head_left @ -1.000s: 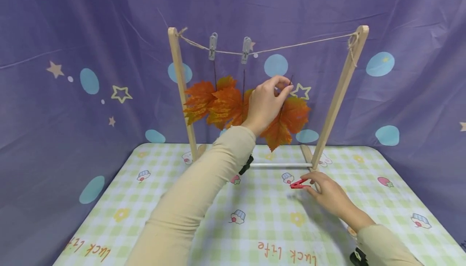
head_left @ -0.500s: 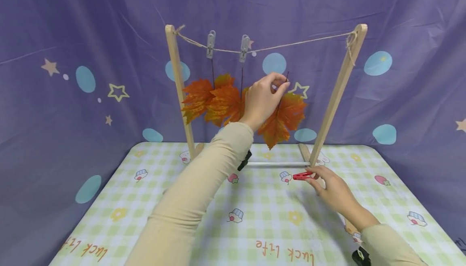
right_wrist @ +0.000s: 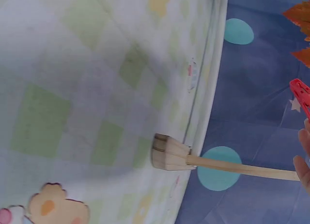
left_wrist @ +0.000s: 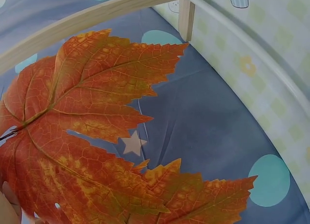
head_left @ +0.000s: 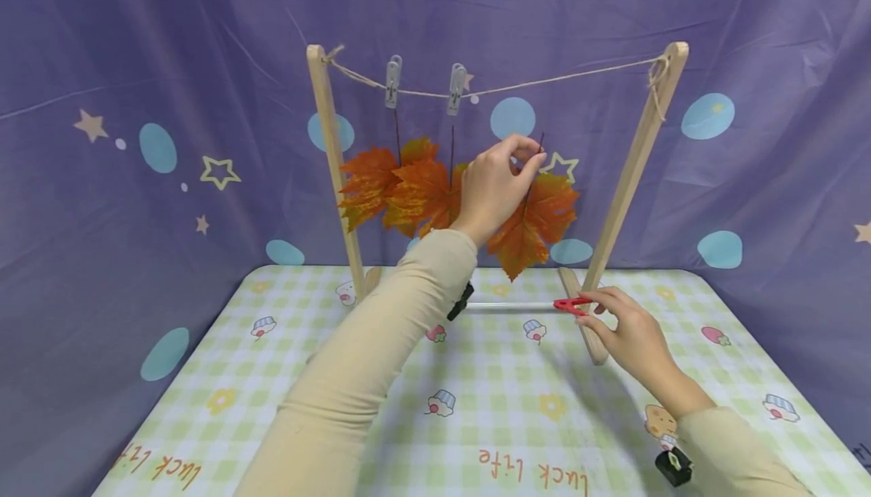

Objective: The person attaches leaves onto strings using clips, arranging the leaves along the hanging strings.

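Observation:
My left hand (head_left: 495,188) pinches the dark stem of an orange maple leaf (head_left: 527,228) below the string (head_left: 568,76), apart from it. Two more maple leaves (head_left: 370,183) hang at the left, their stems under two grey clothespins (head_left: 393,82) on the string. Lower right, my right hand (head_left: 629,334) pinches a red clothespin (head_left: 570,305) by its handle ends, in front of the rack's right foot. In the left wrist view a maple leaf (left_wrist: 87,98) fills much of the picture. The right wrist view shows the red clothespin (right_wrist: 301,94) and only some fingertips (right_wrist: 302,171).
A wooden rack with a left post (head_left: 333,156), a right post (head_left: 636,164) and a white crossbar (head_left: 510,305) stands on the checked tablecloth (head_left: 327,436). Behind it hangs a purple curtain (head_left: 204,51) with stars and dots.
My right hand has risen with the red clothespin, from over the tablecloth to the height of the crossbar in view. My left hand stays nearly in place with its leaf.

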The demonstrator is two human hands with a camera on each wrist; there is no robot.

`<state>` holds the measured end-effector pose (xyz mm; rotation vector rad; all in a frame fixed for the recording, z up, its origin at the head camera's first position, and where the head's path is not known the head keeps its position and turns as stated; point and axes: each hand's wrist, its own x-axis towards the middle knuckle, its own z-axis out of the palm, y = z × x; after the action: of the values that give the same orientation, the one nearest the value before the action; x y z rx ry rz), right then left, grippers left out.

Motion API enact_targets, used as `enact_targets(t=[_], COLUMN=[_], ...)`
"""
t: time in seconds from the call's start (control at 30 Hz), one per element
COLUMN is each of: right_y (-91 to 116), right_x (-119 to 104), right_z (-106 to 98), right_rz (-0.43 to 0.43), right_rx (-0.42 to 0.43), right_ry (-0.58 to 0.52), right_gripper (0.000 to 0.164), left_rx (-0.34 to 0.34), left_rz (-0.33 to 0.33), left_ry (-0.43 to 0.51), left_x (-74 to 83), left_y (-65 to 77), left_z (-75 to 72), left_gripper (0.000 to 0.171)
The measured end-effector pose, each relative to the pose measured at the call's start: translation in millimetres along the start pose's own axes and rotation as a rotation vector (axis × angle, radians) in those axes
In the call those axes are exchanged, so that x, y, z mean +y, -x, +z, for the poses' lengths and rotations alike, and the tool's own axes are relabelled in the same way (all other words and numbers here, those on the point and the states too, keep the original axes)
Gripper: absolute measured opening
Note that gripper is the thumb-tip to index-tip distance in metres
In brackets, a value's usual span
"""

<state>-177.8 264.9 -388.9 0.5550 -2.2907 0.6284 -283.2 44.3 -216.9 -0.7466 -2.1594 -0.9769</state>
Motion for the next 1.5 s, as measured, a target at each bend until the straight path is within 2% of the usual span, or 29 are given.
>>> enact_targets(t=[0.1,0.3,0.6,0.83,1.13,1.3,1.5], right_y=[-3,-10,-25,-37,-56,-67,-83], right_x=[0,0,-4,-12,-18,-18,-21], right_z=[-2,-5,-11,-18,-27,-30,-36], right_rz=[-0.013,-0.016,-0.042,-0.021,0.020,0.051,0.094], right_rx=[0.033,0.061,0.144,0.241,0.362,0.392,0.435], right_ry=[0.015,0.028,-0.010,-0.028,-0.083,-0.075,-0.121], right_gripper=[0.046,0.043,0.045,0.045,0.049,0.045,0.042], left_rx=[0.004,0.002,0.001,0.029,0.015,0.045,0.061], left_rz=[0.000,0.004,-0.003,-0.003,-0.012,-0.026,-0.031], left_ry=[-0.003,-0.015,-0.030,-0.051,-0.051,-0.041,-0.044], left_x=[-0.3,-1.0,-5.2,-9.8,-7.3,-6.7,-3.3], left_y=[0.3,0.7,1.3,1.7,-0.5,-2.8,-4.2], left_z=[0.7,1.6,0.5,2.3,4.0,4.9,5.5], left_gripper=[0.020,0.020,0.021,0.020,0.021,0.021,0.020])
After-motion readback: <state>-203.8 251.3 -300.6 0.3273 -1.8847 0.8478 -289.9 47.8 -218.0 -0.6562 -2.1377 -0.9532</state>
